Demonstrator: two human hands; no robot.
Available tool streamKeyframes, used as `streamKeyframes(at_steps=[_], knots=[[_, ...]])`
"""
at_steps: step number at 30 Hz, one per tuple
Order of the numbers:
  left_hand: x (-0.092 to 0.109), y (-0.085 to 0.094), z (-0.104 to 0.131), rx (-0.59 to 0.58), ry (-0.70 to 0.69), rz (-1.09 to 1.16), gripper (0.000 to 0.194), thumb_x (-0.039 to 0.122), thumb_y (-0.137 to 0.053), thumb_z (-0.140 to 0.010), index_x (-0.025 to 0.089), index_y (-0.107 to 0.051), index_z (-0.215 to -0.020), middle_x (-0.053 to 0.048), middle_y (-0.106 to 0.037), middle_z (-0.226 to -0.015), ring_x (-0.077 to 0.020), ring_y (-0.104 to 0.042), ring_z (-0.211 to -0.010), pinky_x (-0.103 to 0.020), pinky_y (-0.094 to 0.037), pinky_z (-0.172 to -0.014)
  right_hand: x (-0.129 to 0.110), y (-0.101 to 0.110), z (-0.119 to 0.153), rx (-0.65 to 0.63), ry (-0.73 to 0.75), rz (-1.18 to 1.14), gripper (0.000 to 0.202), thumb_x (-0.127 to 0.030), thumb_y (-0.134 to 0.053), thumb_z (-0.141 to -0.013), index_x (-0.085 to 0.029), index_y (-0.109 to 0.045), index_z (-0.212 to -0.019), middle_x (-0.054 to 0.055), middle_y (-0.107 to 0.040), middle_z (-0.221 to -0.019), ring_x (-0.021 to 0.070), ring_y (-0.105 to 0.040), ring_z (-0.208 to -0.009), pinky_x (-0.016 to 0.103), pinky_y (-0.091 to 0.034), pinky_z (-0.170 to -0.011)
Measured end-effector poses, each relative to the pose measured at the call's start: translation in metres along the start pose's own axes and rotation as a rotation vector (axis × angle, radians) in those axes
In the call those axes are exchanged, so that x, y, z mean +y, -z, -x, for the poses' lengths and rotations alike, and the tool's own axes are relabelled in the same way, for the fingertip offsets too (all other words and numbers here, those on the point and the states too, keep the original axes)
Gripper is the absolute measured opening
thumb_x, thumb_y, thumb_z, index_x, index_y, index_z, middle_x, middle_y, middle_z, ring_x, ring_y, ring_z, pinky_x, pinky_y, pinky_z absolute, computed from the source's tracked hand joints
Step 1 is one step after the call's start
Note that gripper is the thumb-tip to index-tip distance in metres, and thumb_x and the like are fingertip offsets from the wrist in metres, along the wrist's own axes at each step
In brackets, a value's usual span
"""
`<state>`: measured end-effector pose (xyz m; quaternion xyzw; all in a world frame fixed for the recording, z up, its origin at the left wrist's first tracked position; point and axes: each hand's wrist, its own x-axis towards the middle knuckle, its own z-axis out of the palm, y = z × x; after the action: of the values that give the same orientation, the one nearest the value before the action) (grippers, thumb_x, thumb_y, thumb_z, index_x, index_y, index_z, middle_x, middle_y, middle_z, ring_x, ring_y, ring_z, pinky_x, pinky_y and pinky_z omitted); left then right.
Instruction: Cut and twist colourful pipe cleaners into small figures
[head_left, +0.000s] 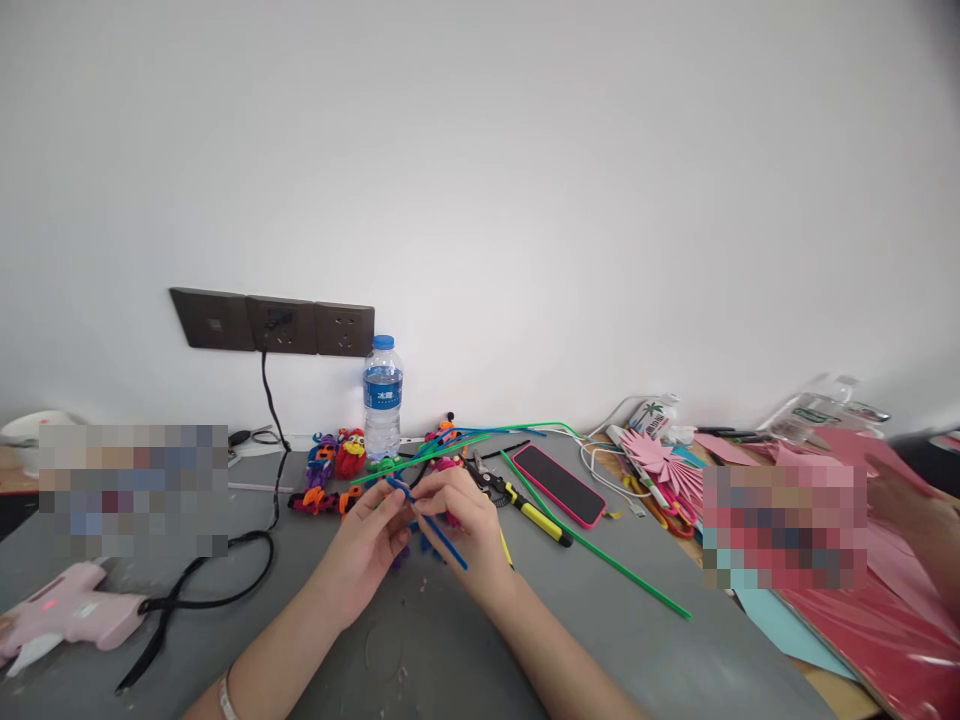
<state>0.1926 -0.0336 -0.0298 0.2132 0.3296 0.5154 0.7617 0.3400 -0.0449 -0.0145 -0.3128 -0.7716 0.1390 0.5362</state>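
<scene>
A blue pipe cleaner [448, 545] is pinched between my two hands above the grey table, its free end slanting down to the right. My left hand [369, 535] grips its bent upper part with thumb and fingertips. Close beside it, my right hand [466, 515] has closed fingers on the same stem. Behind the hands lie small figures of twisted pipe cleaners, among them an orange-and-purple one [321, 465] and a red one [350, 455]. Some are partly hidden by my hands. A long green pipe cleaner [607, 550] runs diagonally to the right.
A water bottle [383, 410] stands by the wall. Wire strippers [536, 512] and a pink-cased phone [559, 485] lie right of my hands. At the left is a pink glue gun [75, 608] with a black cord. Coloured paper [892, 640] and another person's hand [911, 515] are at the right.
</scene>
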Motion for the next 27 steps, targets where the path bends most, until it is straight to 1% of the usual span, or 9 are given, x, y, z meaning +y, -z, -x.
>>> streamKeyframes(at_steps=[3,7,11,14,16,18,21,23,27], knots=[[0.0,-0.001,0.001,-0.04,0.022,-0.005,0.036,0.03,-0.09,-0.054,0.02,-0.062,-0.075,0.006,-0.063,-0.069,-0.0078,-0.058,-0.061,-0.016,-0.045,-0.053,0.001,0.001,0.0,-0.003,0.045,0.127,0.013,-0.013,-0.058,-0.088,-0.024,-0.059,-0.082,0.006,-0.066,-0.093,0.0201,-0.059,-0.087,0.038,-0.044,-0.079],[0.0,0.003,-0.002,-0.034,-0.011,-0.022,0.033,0.031,-0.088,-0.059,0.021,-0.063,-0.077,0.005,-0.064,-0.076,-0.0091,-0.06,-0.069,-0.017,-0.045,-0.057,0.006,0.001,0.001,-0.007,-0.008,0.174,0.01,-0.017,-0.058,-0.088,-0.025,-0.064,-0.085,0.008,-0.062,-0.099,0.0219,-0.058,-0.093,0.039,-0.044,-0.081],[0.003,0.004,-0.004,-0.019,-0.064,-0.06,0.032,0.032,-0.087,-0.06,0.019,-0.063,-0.076,0.005,-0.059,-0.07,-0.0079,-0.054,-0.065,-0.017,-0.044,-0.058,0.008,0.0,0.0,-0.023,-0.074,0.056,0.009,-0.018,-0.061,-0.087,-0.026,-0.066,-0.09,0.008,-0.06,-0.101,0.0222,-0.058,-0.097,0.039,-0.046,-0.085],[0.005,0.002,-0.004,-0.022,-0.132,-0.103,0.033,0.032,-0.088,-0.058,0.018,-0.062,-0.072,0.006,-0.053,-0.065,-0.0065,-0.047,-0.06,-0.017,-0.043,-0.057,0.008,0.0,-0.002,-0.008,-0.119,-0.056,0.009,-0.015,-0.061,-0.086,-0.024,-0.065,-0.088,0.007,-0.06,-0.097,0.0208,-0.059,-0.094,0.037,-0.047,-0.085],[0.006,0.001,-0.003,-0.02,-0.172,-0.151,0.036,0.033,-0.089,-0.056,0.017,-0.061,-0.071,0.006,-0.051,-0.064,-0.0063,-0.044,-0.058,-0.017,-0.041,-0.056,0.01,0.001,-0.003,-0.004,-0.148,-0.121,0.007,-0.016,-0.061,-0.086,-0.023,-0.063,-0.086,0.006,-0.062,-0.093,0.0202,-0.06,-0.091,0.036,-0.047,-0.084],[0.007,0.0,-0.002,-0.01,-0.184,-0.214,0.04,0.036,-0.089,-0.054,0.016,-0.06,-0.074,0.007,-0.051,-0.062,-0.0066,-0.042,-0.057,-0.018,-0.038,-0.055,0.012,0.002,-0.004,-0.007,-0.181,-0.165,0.005,-0.018,-0.06,-0.088,-0.022,-0.062,-0.085,0.005,-0.064,-0.089,0.0198,-0.06,-0.088,0.035,-0.047,-0.082],[0.008,0.002,-0.001,0.013,-0.198,-0.32,0.043,0.037,-0.087,-0.056,0.018,-0.056,-0.079,0.008,-0.049,-0.059,-0.0075,-0.042,-0.057,-0.018,-0.035,-0.055,0.015,0.007,-0.005,-0.033,-0.2,-0.2,0.004,-0.02,-0.06,-0.088,-0.022,-0.061,-0.085,0.005,-0.064,-0.087,0.0193,-0.06,-0.084,0.034,-0.047,-0.081],[0.01,0.004,0.0,0.008,-0.225,-0.401,0.041,0.037,-0.085,-0.058,0.019,-0.054,-0.078,0.007,-0.051,-0.062,-0.0086,-0.045,-0.06,-0.019,-0.036,-0.058,0.016,0.011,-0.007,-0.065,-0.2,-0.214,0.005,-0.022,-0.06,-0.089,-0.022,-0.062,-0.084,0.005,-0.065,-0.087,0.0189,-0.06,-0.083,0.034,-0.047,-0.082],[0.014,0.007,-0.001,-0.092,-0.259,-0.621,0.032,0.038,-0.08,-0.063,0.018,-0.056,-0.07,0.003,-0.055,-0.067,-0.0123,-0.05,-0.065,-0.022,-0.038,-0.061,0.016,0.016,-0.01,-0.154,-0.268,-0.212,0.008,-0.026,-0.059,-0.09,-0.022,-0.063,-0.084,0.004,-0.063,-0.083,0.0178,-0.058,-0.079,0.032,-0.047,-0.077]])
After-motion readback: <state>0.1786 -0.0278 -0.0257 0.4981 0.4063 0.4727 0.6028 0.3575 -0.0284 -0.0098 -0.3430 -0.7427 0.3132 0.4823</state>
